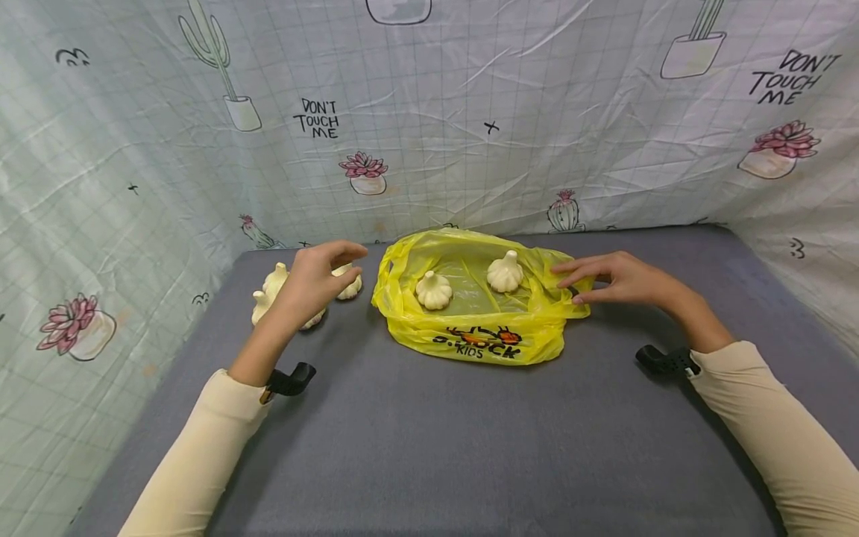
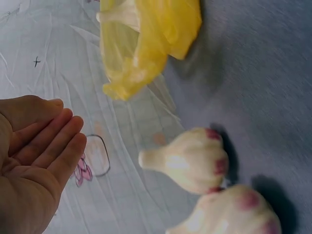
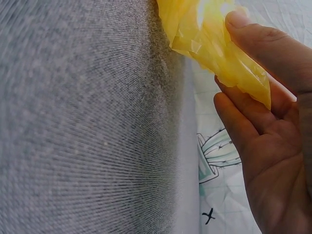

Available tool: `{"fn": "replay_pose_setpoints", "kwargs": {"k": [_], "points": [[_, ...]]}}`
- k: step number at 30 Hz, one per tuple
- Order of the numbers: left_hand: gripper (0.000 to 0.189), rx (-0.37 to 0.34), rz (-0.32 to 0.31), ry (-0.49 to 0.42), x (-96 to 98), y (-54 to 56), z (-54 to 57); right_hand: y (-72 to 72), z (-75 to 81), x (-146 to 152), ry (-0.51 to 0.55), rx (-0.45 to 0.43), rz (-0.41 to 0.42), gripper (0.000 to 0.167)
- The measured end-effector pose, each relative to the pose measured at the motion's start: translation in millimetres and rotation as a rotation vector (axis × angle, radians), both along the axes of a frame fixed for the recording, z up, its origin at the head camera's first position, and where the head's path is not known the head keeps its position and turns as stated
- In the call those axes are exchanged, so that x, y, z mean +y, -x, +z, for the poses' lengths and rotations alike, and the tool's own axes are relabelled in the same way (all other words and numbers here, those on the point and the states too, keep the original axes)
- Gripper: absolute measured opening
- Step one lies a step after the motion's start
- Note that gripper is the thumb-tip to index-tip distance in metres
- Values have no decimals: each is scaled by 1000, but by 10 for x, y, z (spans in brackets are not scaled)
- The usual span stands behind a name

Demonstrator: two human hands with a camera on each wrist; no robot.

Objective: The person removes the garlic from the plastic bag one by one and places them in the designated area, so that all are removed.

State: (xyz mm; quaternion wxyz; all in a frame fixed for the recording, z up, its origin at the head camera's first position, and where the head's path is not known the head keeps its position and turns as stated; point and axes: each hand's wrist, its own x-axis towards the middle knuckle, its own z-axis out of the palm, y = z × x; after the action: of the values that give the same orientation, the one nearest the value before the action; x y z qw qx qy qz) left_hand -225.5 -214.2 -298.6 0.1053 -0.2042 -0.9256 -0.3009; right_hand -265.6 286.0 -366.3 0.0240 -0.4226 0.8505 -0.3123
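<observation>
A yellow plastic bag (image 1: pixel 470 332) lies on the table with its mouth spread open. Inside it sit two garlic bulbs, one garlic bulb (image 1: pixel 433 291) on the left and another garlic bulb (image 1: pixel 505 272) farther right. My right hand (image 1: pixel 614 280) holds the bag's right edge between thumb and fingers; the yellow film (image 3: pixel 234 63) runs between them in the right wrist view. Left of the bag, my left hand (image 1: pixel 312 283) hovers with loosely bent fingers and nothing in them. Around and beneath it stand several more garlic bulbs (image 1: pixel 347 283), partly hidden by the hand and forearm.
A grey cloth covers the table (image 1: pixel 470 447). Behind and on both sides hangs a pale printed curtain (image 1: pixel 429 134) with cactus drawings, meeting the table's back edge just behind the bag. Each wrist carries a black camera mount (image 1: pixel 291 379).
</observation>
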Motion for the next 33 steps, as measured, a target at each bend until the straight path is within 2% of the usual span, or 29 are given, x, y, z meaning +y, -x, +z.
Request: {"fn": "replay_pose_setpoints", "kwargs": {"k": [5, 9, 19, 23, 28, 33], "points": [[31, -58, -29, -21, 127, 37, 25, 0, -8, -6, 2, 8, 1, 36], [31, -98, -79, -35, 230, 122, 28, 1, -17, -5, 3, 10, -1, 36], [33, -310, -254, -26, 419, 445, -83, 7, 12, -32, 11, 26, 17, 35], [36, -389, -329, -10, 474, 543, -89, 19, 11, -30, 4, 32, 20, 36], [36, -481, -455, 9, 532, 697, -92, 18, 24, -28, -4, 10, 4, 35], [35, -590, -526, -20, 572, 838, -148, 29, 1, -28, -4, -20, -2, 34]]}}
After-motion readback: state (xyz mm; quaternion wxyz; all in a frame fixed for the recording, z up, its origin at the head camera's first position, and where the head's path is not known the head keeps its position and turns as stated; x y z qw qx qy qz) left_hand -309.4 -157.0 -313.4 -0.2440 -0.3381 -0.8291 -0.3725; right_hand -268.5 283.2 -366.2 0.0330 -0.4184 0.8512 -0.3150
